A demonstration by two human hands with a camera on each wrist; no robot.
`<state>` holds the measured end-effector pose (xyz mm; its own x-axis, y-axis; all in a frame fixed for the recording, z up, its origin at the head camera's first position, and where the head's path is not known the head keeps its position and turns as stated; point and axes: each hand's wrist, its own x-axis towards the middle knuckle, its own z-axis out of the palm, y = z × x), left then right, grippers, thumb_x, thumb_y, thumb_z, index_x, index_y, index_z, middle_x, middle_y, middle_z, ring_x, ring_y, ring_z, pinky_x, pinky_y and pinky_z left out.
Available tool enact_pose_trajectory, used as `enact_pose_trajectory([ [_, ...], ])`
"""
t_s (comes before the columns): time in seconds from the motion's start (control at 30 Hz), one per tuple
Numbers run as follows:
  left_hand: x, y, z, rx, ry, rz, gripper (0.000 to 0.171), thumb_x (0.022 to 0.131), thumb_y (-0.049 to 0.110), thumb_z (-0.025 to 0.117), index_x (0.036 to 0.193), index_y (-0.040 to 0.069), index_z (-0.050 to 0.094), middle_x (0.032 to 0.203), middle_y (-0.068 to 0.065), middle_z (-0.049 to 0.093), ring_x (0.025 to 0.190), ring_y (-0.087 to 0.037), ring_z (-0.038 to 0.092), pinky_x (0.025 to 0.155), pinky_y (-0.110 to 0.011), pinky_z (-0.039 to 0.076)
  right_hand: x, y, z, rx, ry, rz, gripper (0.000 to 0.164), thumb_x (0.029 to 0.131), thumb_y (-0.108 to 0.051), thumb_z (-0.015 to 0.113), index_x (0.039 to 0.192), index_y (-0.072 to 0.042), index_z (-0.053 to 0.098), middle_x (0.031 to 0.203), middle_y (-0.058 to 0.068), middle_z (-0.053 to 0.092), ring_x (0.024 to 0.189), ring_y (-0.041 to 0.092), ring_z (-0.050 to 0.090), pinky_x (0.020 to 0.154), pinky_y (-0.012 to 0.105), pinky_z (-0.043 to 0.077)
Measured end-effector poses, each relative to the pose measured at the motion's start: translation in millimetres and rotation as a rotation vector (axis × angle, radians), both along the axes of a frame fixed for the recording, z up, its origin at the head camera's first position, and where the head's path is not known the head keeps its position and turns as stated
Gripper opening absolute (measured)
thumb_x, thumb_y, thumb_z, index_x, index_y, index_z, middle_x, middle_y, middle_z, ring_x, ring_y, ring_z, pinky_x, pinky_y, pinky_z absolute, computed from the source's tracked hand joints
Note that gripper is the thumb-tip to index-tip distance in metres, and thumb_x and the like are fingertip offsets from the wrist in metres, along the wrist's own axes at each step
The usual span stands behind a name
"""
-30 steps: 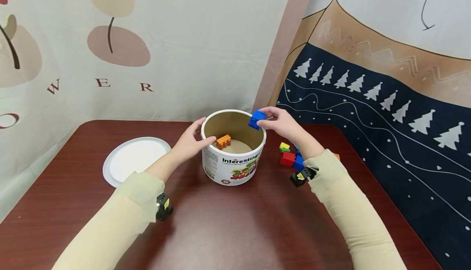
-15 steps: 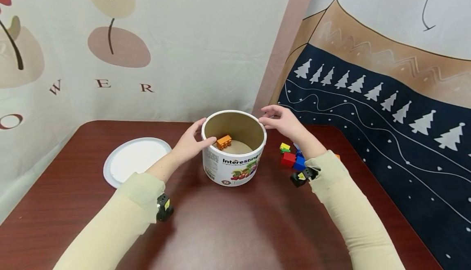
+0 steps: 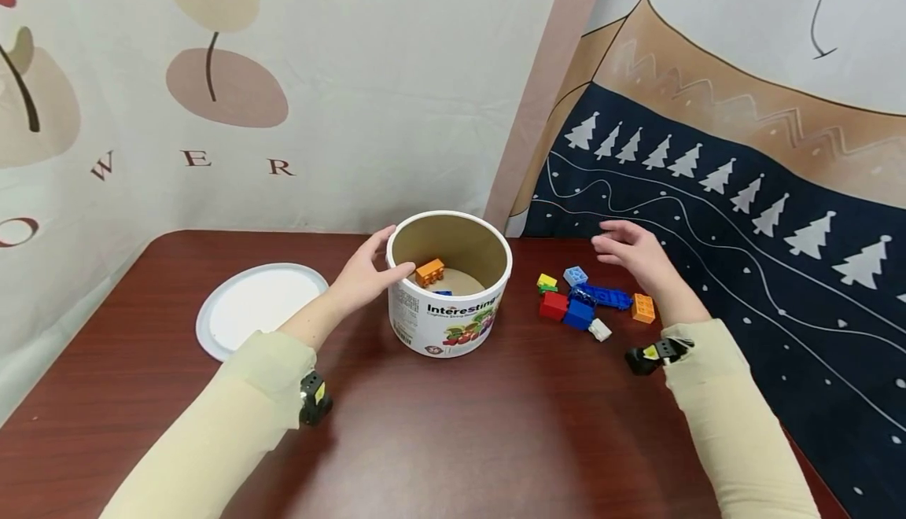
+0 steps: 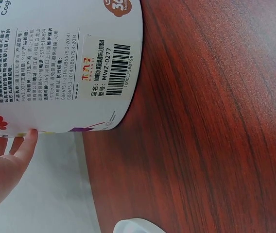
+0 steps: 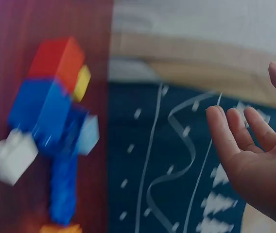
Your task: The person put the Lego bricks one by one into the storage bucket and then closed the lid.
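My left hand (image 3: 364, 275) rests against the left side of a white tub (image 3: 442, 330), its thumb over the rim and its fingertips along the outer wall. Inside the tub lie an orange toy brick (image 3: 429, 272) and, mostly hidden by the front wall, a blue toy brick (image 3: 442, 292). My right hand (image 3: 640, 259) hangs with nothing in it, fingers loosely bent, behind the pile on the right. That pile holds a red brick (image 3: 554, 305), a blue brick (image 3: 579, 314), a long blue piece (image 3: 609, 297), a light blue brick (image 3: 575, 276) and an orange brick (image 3: 642, 308).
A round white lid (image 3: 262, 303) lies on the brown table (image 3: 439, 440) left of the tub. A yellow brick (image 3: 546, 280) and a small white piece (image 3: 599, 329) belong to the pile. Printed cloths (image 3: 354, 94) hang behind the table.
My right hand held a blue brick over the tub's rim, let it go inside, and has moved right, past the pile. The left hand has stayed at the tub.
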<state>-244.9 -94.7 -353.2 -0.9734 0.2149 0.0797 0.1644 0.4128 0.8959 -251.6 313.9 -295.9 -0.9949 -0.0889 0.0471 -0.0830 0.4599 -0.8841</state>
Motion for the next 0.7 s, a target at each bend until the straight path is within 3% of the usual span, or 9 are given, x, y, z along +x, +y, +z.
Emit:
enact_pose_trajectory([
  [0.1, -0.1, -0.1, 0.2, -0.003, -0.002, 0.003, 0.078, 0.087, 0.027, 0.065, 0.149, 0.009, 0.020, 0.147, -0.016, 0.034, 0.134, -0.034, 0.036, 0.106, -0.050, 0.037, 3.2, 20.4, -11.8, 0.038, -0.018, -0.068, 0.064, 0.093, -0.032, 0.056, 0.140, 0.005, 0.031, 0.098, -0.010, 0.053, 0.082, -0.011, 0.057, 0.077, 0.012, 0.052],
  [0.33, 0.6, 0.2, -0.3, -0.001, -0.001, 0.009, 0.078, 0.087, 0.027, 0.065, 0.149, 0.009, 0.021, 0.147, -0.016, 0.035, 0.134, -0.034, 0.036, 0.107, -0.049, 0.037, 12.6, 54.1, -42.4, 0.104, -0.101, -0.188, 0.072, 0.093, -0.039, 0.053, 0.142, 0.007, 0.026, 0.125, 0.020, 0.045, 0.078, -0.011, 0.052, 0.083, 0.020, 0.053],
  [0.47, 0.4, 0.5, -0.7, 0.001, -0.002, 0.012, 0.078, 0.087, 0.027, 0.066, 0.149, 0.010, 0.021, 0.147, -0.015, 0.035, 0.134, -0.033, 0.037, 0.107, -0.050, 0.036, 16.9, 68.4, -59.5, 0.113, -0.162, -0.251, 0.075, 0.093, -0.041, 0.052, 0.142, 0.008, 0.024, 0.130, 0.024, 0.042, 0.077, -0.010, 0.052, 0.083, 0.021, 0.053],
  [0.6, -0.2, 0.1, -1.4, 0.003, -0.003, 0.011, 0.079, 0.087, 0.028, 0.066, 0.149, 0.010, 0.021, 0.147, -0.014, 0.035, 0.133, -0.033, 0.037, 0.107, -0.050, 0.035, 19.2, 78.5, -72.6, 0.120, -0.212, -0.333, 0.078, 0.092, -0.043, 0.053, 0.143, 0.007, 0.023, 0.132, 0.026, 0.039, 0.081, -0.002, 0.054, 0.080, 0.021, 0.054],
  [0.7, -1.0, -0.4, -2.1, 0.007, 0.000, 0.010, 0.079, 0.086, 0.028, 0.066, 0.149, 0.010, 0.022, 0.147, -0.014, 0.035, 0.133, -0.033, 0.038, 0.107, -0.050, 0.035, 19.6, 82.1, -80.5, 0.139, -0.223, -0.396, 0.077, 0.092, -0.043, 0.052, 0.143, 0.007, 0.023, 0.134, 0.028, 0.037, 0.093, 0.011, 0.056, 0.077, 0.020, 0.055],
])
